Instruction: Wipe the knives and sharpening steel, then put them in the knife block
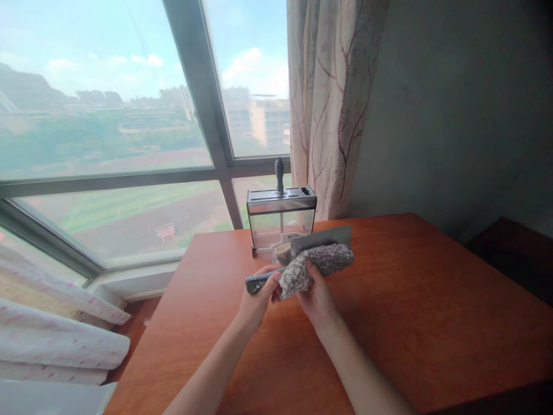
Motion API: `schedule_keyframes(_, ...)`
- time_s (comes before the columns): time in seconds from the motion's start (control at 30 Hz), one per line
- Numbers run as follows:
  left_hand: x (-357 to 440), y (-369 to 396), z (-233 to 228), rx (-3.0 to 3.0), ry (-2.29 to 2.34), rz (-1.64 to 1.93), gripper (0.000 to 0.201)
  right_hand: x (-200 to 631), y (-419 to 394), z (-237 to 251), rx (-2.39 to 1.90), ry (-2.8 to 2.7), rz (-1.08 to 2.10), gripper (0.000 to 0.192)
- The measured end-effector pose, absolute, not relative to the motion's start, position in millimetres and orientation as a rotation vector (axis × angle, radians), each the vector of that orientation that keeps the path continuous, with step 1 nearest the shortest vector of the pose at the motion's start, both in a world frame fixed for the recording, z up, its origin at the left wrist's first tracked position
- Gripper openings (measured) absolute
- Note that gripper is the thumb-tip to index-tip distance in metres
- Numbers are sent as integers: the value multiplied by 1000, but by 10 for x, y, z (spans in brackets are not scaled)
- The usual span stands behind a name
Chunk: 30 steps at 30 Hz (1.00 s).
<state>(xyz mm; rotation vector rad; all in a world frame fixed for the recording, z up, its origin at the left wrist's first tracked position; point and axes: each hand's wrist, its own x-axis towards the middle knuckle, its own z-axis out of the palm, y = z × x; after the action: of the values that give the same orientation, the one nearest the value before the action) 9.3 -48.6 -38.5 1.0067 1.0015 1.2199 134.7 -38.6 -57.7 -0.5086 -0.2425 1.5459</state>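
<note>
My left hand is closed round the dark handle of a kitchen knife, a cleaver-like one with a broad grey blade that points to the right. A fluffy grey-and-white cloth lies along the near side of the blade. My right hand grips this cloth from below, thumb on top, pressing it to the knife. Part of the blade is hidden behind the cloth. Both hands are held above the wooden table.
Behind my hands stands a clear-sided knife block with a metal top and an upright dark handle in it. A pale, partly hidden object sits at its foot. Large windows are at the left, a curtain behind the table.
</note>
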Motion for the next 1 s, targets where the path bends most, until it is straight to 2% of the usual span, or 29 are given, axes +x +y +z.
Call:
schedule_keyframes(0.2,-43,-442,-329,1069,884,1147,39,1671,-256,-522,-515,-173,1361,17)
schedule_keyframes(0.53,-217,-383,-313,968,826,1224,34,2031,-222,-491,-536,-161,1182,20)
schedule_keyframes(0.73,-266,-361,-272,935,848,1286,32,2012,-235,-466,-579,-249,1114,34)
schedule_keyframes(0.87,-350,-339,-251,932,842,1383,28,1984,-289,-439,-785,-405,740,48)
schedule_keyframes(1.0,-412,-328,-270,930,877,1429,28,1997,-351,-424,-1018,-698,498,41)
